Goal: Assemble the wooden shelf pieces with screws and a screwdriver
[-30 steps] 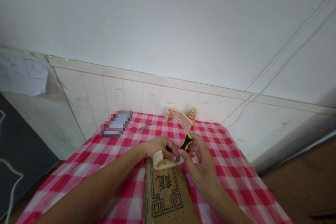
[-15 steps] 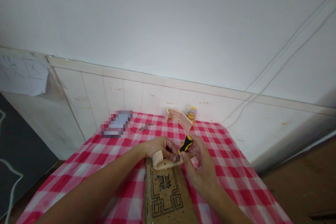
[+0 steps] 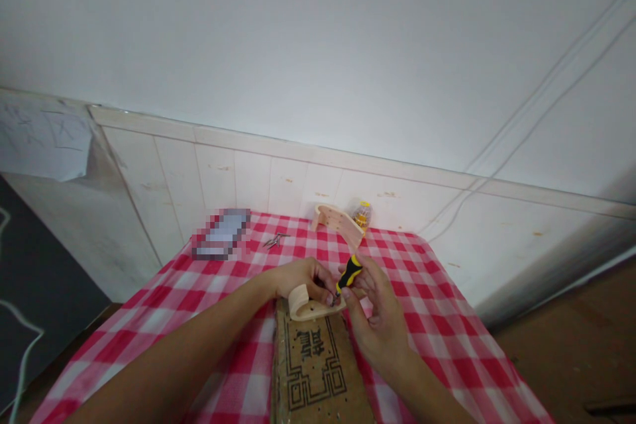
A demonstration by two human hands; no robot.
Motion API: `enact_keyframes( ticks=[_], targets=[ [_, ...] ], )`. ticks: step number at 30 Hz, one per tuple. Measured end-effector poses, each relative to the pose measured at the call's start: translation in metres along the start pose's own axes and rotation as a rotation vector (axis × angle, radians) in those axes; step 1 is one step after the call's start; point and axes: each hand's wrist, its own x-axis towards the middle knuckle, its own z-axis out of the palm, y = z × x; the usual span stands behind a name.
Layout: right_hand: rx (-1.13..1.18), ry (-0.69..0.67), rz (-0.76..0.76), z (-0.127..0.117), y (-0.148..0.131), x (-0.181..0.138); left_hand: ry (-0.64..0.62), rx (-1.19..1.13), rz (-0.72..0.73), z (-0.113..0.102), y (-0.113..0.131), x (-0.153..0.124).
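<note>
Left hand (image 3: 302, 275) grips the curved wooden piece (image 3: 299, 302) atop the cardboard box (image 3: 318, 381); right hand (image 3: 381, 318) grips the screwdriver (image 3: 349, 274), tip down. Screwdriving appears in hand, though tip contact is too small to confirm; the next turn calls for steady alignment.

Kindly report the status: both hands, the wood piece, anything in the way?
Right hand holding screwdriver, angled down toward wood piece. Left hand at wood piece, grip unclear. Wood piece on block. Nearest obstruction: left hand.
</note>
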Motion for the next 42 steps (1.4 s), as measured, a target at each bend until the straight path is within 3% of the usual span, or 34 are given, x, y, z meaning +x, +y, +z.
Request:
enact_keyframes(
  ticks=[6, 10, 15, 27, 32, 42],
  targets=[
    [-0.013, 0.015, 0.0, -0.001, 0.0, 0.0, 0.019, -0.015, -0.011, 0.0, -0.001, 0.002],
    [-0.028, 0.018, 0.018, -0.001, 0.0, 0.0, 0.007, -0.17, 0.034, 0.003, 0.0, 0.0],
    [-0.05, 0.021, -0.012, -0.002, -0.001, -0.001, 0.124, -0.378, 0.093, 0.007, 0.003, -0.002],
    [-0.038, 0.027, 0.001, -0.002, -0.001, 0.0, 0.124, -0.429, 0.066, 0.007, -0.002, 0.002],
    [-0.051, 0.019, -0.003, -0.002, 0.002, -0.001, 0.005, -0.244, 0.031, 0.003, 0.001, -0.001],
    [-0.07, 0.019, -0.03, -0.002, 0.0, 0.002, 0.026, -0.053, 0.051, -0.001, -0.008, 0.002]
  ],
)
